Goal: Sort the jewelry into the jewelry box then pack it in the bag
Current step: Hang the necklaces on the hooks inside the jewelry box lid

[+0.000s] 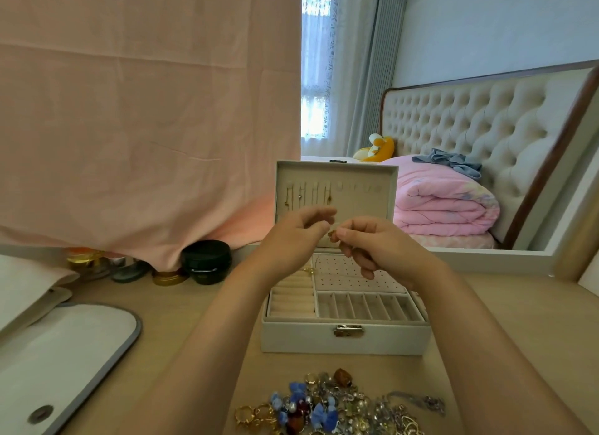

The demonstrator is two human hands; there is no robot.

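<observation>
Gold piece [331, 236] pinched by right hand [376, 246], frame centre; left hand [298, 237] curled beside, grip unclear. Keep over box [343, 339], seat squarely in dotted panel [340, 272].

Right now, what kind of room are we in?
Most likely a bedroom, at a dressing table: tufted headboard and folded pink quilt to the right, curtained window behind, open jewelry box on the wooden tabletop.

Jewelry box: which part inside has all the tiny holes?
The pink panel at the back right, just below the right hand. The left part has soft rolls instead, and the front right part has narrow slots.
</observation>
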